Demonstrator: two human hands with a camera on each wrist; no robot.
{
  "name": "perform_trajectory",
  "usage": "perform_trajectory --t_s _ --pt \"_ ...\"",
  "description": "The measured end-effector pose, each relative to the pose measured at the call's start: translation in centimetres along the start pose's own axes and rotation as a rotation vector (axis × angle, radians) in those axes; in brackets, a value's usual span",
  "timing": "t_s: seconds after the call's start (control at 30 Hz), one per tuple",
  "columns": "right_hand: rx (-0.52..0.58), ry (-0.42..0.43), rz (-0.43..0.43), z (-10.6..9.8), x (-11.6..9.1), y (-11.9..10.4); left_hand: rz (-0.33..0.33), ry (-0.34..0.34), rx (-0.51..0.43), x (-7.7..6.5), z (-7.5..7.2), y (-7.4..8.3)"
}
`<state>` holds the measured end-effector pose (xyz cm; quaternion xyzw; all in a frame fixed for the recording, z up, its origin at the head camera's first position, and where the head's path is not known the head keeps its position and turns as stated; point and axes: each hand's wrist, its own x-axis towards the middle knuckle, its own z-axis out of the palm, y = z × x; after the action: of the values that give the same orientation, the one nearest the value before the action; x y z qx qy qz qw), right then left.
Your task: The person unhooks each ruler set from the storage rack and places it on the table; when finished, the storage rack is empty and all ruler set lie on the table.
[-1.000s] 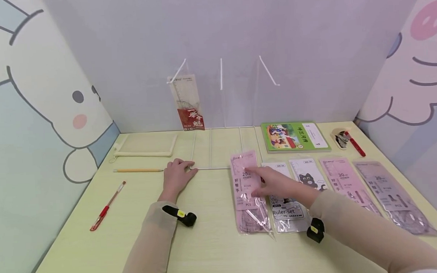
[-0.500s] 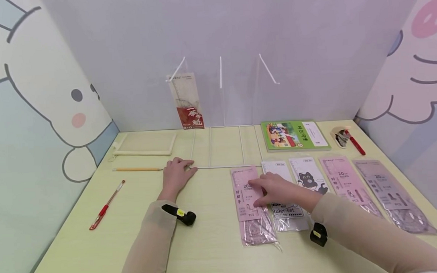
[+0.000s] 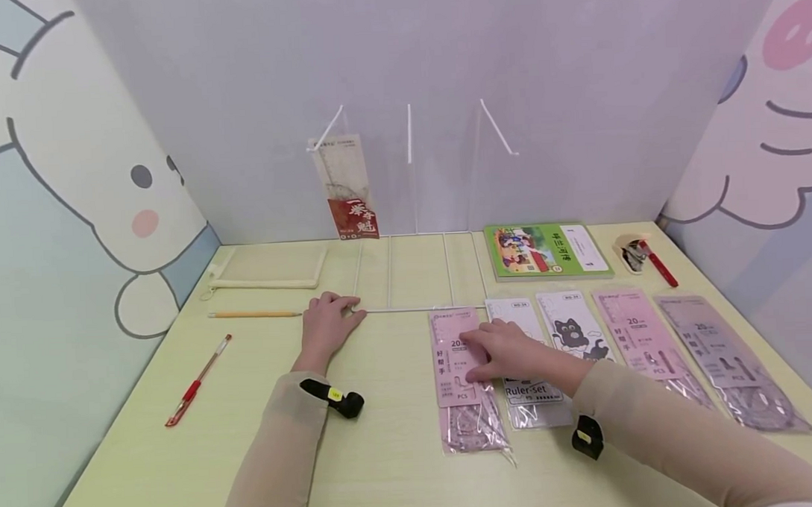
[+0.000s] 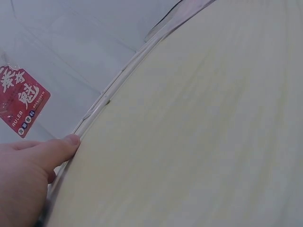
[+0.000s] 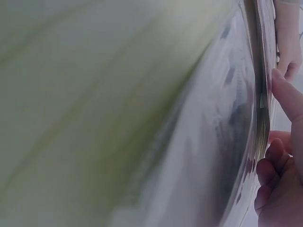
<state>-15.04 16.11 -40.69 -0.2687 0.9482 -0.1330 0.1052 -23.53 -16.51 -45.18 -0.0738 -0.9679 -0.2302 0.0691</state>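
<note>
In the head view, my right hand (image 3: 510, 350) holds a pink ruler set packet (image 3: 456, 371) by its right side, thumb and fingers at its edge. The packet lies at the front right of the white wire rack (image 3: 408, 309). My left hand (image 3: 328, 325) pinches the rack's front left corner; in the left wrist view the thumb (image 4: 61, 149) presses on the wire. From the rack's left hook hangs a red and beige ruler set packet (image 3: 346, 188). Partly under my right forearm lie two white ruler set packets, one lettered Ruler-set (image 3: 535, 409), the other with a black cat (image 3: 572, 322).
Farther right lie another pink packet (image 3: 637, 335) and a purple-grey packet (image 3: 732, 361). A green book (image 3: 547, 252) and a red-handled tool (image 3: 658, 263) are at the back right. On the left are a mesh pouch (image 3: 268, 269), a pencil (image 3: 254, 314) and a red pen (image 3: 198, 380).
My right hand has brought the pink packet down and toward me, then shifted it slightly left and back. The left hand has stayed at the rack's corner.
</note>
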Motion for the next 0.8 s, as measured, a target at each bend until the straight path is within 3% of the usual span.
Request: perform_trajectory --t_s 0.17,0.43,0.63,0.8 --pt "0.036 -0.002 0.007 -0.2 0.1 -0.1 0.005 0.006 -0.006 0.0 -0.1 -0.1" --pt "0.234 0.064 -0.002 -1.5 1.0 -0.1 0.006 0.006 -0.009 0.2 -0.1 -0.1" --pt "0.221 0.084 -0.031 -2.5 2.4 -0.9 0.003 0.006 -0.01 0.1 -0.1 0.0" --pt "0.181 0.115 -0.11 -3.6 4.3 -1.6 0.007 0.011 -0.002 0.0 -0.1 0.0"
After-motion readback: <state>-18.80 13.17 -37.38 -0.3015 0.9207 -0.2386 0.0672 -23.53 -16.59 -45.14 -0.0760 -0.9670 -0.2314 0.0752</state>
